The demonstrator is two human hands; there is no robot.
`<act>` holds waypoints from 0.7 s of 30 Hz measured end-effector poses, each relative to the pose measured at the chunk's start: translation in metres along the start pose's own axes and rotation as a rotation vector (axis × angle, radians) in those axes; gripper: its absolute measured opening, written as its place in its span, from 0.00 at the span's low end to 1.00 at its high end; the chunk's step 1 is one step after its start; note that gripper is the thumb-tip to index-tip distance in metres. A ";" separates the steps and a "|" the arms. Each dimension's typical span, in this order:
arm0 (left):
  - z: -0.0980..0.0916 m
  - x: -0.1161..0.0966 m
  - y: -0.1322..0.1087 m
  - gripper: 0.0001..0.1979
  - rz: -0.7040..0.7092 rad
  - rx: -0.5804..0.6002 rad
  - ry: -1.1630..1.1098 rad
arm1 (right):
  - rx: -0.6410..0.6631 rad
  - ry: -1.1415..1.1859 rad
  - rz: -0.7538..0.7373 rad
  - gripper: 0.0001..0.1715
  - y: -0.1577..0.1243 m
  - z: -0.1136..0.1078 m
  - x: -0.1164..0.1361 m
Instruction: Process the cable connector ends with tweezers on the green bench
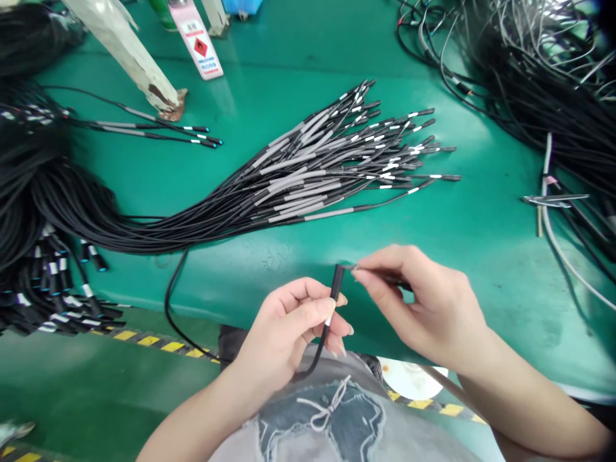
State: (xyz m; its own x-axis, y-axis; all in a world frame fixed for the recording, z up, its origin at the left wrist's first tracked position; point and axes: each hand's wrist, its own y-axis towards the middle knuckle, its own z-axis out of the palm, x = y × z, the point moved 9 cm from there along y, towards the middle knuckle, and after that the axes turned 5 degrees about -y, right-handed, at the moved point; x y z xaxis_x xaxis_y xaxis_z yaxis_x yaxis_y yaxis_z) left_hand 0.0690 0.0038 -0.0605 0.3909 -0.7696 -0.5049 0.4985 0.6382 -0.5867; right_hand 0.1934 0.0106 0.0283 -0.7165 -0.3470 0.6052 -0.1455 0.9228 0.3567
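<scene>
My left hand [289,333] pinches the end of a black cable [333,292] and holds its tip upright just over the near edge of the green table [269,70]. The cable runs from that hand down over my lap and loops left up onto the table. My right hand [423,308] grips a thin metal tool [380,274], probably tweezers, with its point at the cable's tip. A large fanned bundle of finished black cables [337,160] with grey sleeves and white markers lies just beyond both hands.
Heaps of black cables lie at the left [43,212] and far right [543,77]. A few separate cables [158,128] rest at upper left. A labelled can [197,42] and a taped post [129,58] stand at the back. Another metal tool [553,200] lies at right.
</scene>
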 end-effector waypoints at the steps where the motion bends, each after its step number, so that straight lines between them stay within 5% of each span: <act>1: 0.000 0.000 0.000 0.05 0.001 0.001 0.001 | -0.018 -0.003 0.018 0.04 0.000 -0.002 -0.002; 6: 0.000 0.000 0.000 0.05 0.007 0.011 -0.011 | 0.061 0.113 0.039 0.02 0.003 0.005 -0.006; 11: 0.000 0.002 0.001 0.04 -0.009 0.028 -0.007 | -0.062 0.022 0.088 0.03 0.002 -0.004 -0.010; 15: 0.002 0.003 0.001 0.04 -0.011 0.054 -0.001 | 0.039 0.060 0.035 0.03 0.003 0.005 -0.006; 18: 0.004 0.004 0.001 0.03 -0.018 0.101 -0.009 | -0.052 0.028 0.144 0.03 0.003 -0.005 -0.018; 21: 0.004 0.004 0.000 0.03 -0.016 0.128 -0.008 | -0.031 0.262 0.299 0.03 0.002 -0.002 -0.031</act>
State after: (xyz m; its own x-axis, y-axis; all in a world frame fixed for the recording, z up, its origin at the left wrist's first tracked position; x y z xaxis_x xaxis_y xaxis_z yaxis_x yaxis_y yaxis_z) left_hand 0.0739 0.0008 -0.0596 0.3881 -0.7803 -0.4904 0.5994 0.6179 -0.5089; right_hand 0.2169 0.0227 0.0117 -0.5255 -0.0985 0.8451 0.0666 0.9855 0.1563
